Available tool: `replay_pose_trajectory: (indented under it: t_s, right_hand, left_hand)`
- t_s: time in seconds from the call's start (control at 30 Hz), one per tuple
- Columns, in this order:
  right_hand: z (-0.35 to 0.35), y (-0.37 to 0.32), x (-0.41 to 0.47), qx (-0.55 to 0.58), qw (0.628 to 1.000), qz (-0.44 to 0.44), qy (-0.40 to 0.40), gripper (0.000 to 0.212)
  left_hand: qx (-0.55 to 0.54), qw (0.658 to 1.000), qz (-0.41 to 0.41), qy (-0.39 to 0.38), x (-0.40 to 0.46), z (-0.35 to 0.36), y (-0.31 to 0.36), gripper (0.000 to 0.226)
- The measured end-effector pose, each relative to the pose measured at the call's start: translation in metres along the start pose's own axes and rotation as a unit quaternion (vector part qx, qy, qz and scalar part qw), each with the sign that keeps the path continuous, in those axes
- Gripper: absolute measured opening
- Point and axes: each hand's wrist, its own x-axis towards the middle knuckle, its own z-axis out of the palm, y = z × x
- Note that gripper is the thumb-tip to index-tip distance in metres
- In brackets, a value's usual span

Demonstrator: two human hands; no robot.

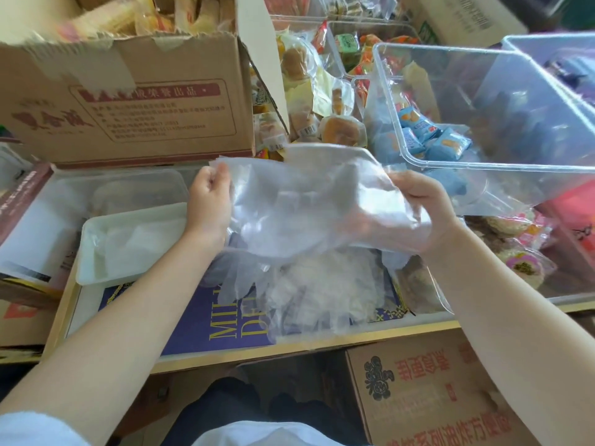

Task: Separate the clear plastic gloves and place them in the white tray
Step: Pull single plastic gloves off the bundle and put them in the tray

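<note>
A bunch of clear plastic gloves (306, 201) is stretched between both hands above the table. My left hand (209, 201) pinches its left edge with curled fingers. My right hand (421, 207) grips the right side, partly under the film. Below them lies a loose pile of clear gloves (315, 288) on a purple box lid. The white tray (96, 268) sits to the left of my left hand, with clear glove film lying inside it.
A big cardboard box (128, 104) stands at the back left. Clear plastic bins (483, 111) with wrapped snacks fill the back right. A lidded clear container (128, 188) sits behind the tray. Another carton (434, 397) stands below the table edge.
</note>
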Motion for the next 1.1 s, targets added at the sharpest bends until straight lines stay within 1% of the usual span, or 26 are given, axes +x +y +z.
replay_pose_trajectory:
  t_s: [0.03, 0.07, 0.1, 0.13, 0.17, 0.2, 0.23, 0.3, 0.37, 0.4, 0.43, 0.5, 0.57, 0.63, 0.67, 0.77, 0.8, 0.87, 0.93, 1.0, 1.1]
  right_hand:
    - [0.001, -0.001, 0.000, -0.022, 1.000, -0.006, 0.000, 0.027]
    - [-0.002, -0.002, 0.000, -0.073, 0.997, -0.015, 0.018, 0.024]
    - [-0.002, -0.001, 0.002, -0.147, 0.987, -0.043, 0.048, 0.023]
    - [-0.002, 0.002, 0.006, -0.230, 0.966, -0.070, 0.093, 0.026]
    - [-0.005, 0.007, 0.012, -0.261, 0.954, -0.059, 0.137, 0.026]
    - [-0.008, 0.014, 0.020, -0.268, 0.945, -0.036, 0.182, 0.020]
    - [-0.013, 0.022, 0.025, -0.295, 0.926, -0.024, 0.232, 0.013]
    - [-0.014, 0.039, 0.033, -0.390, 0.866, -0.024, 0.311, 0.021]
    - [-0.020, 0.057, 0.035, -0.454, 0.824, -0.013, 0.339, 0.022]
    - [-0.027, 0.066, 0.035, -0.477, 0.808, 0.000, 0.346, 0.020]
    - [-0.036, 0.076, 0.036, -0.490, 0.800, 0.010, 0.346, 0.019]
    - [-0.056, 0.099, 0.037, -0.491, 0.799, 0.040, 0.346, 0.018]
    - [-0.073, 0.122, 0.039, -0.485, 0.796, 0.074, 0.355, 0.017]
    - [-0.088, 0.145, 0.040, -0.480, 0.791, 0.105, 0.366, 0.017]
    - [-0.093, 0.155, 0.042, -0.468, 0.795, 0.117, 0.368, 0.019]
    - [-0.099, 0.177, 0.053, -0.423, 0.828, 0.120, 0.347, 0.024]
    - [-0.100, 0.182, 0.058, -0.430, 0.829, 0.115, 0.338, 0.026]
    - [-0.103, 0.188, 0.072, -0.470, 0.813, 0.115, 0.324, 0.023]
    - [-0.106, 0.190, 0.088, -0.522, 0.786, 0.111, 0.311, 0.021]
    - [-0.110, 0.189, 0.103, -0.567, 0.756, 0.096, 0.311, 0.021]
    - [-0.118, 0.189, 0.120, -0.601, 0.717, 0.090, 0.343, 0.022]
  left_hand:
    - [-0.018, 1.000, -0.011, -0.009, -0.001, 0.000, 0.002, 0.036]
    - [-0.034, 0.999, -0.024, -0.015, 0.000, 0.001, 0.001, 0.035]
    - [-0.042, 0.998, -0.035, -0.025, -0.001, 0.003, 0.003, 0.032]
    - [-0.043, 0.997, -0.053, -0.040, 0.001, 0.004, 0.003, 0.027]
    - [-0.036, 0.995, -0.072, -0.060, 0.002, 0.005, 0.002, 0.025]
    - [-0.032, 0.991, -0.098, -0.081, 0.006, 0.005, 0.000, 0.029]
    - [-0.030, 0.985, -0.131, -0.108, 0.009, 0.006, -0.003, 0.032]
    - [-0.018, 0.968, -0.201, -0.148, 0.012, 0.006, -0.017, 0.038]
    - [-0.015, 0.945, -0.285, -0.162, 0.006, 0.004, -0.038, 0.031]
    - [-0.019, 0.931, -0.329, -0.158, 0.001, 0.003, -0.051, 0.021]
    - [-0.025, 0.919, -0.367, -0.145, -0.004, 0.003, -0.064, 0.021]
    - [-0.014, 0.904, -0.410, -0.117, -0.012, -0.003, -0.093, 0.022]
    - [0.011, 0.903, -0.416, -0.108, -0.015, -0.011, -0.123, 0.027]
    - [0.036, 0.911, -0.393, -0.119, -0.019, -0.016, -0.146, 0.031]
    - [0.046, 0.917, -0.374, -0.133, -0.021, -0.018, -0.155, 0.031]
    - [0.070, 0.927, -0.315, -0.189, -0.023, -0.023, -0.163, 0.027]
    - [0.078, 0.928, -0.300, -0.206, -0.022, -0.024, -0.163, 0.026]
    - [0.074, 0.928, -0.280, -0.234, -0.020, -0.025, -0.161, 0.024]
    - [0.048, 0.927, -0.277, -0.247, -0.020, -0.026, -0.158, 0.022]
    - [0.014, 0.928, -0.287, -0.235, -0.020, -0.026, -0.158, 0.023]
    - [-0.009, 0.927, -0.321, -0.196, -0.020, -0.027, -0.161, 0.041]
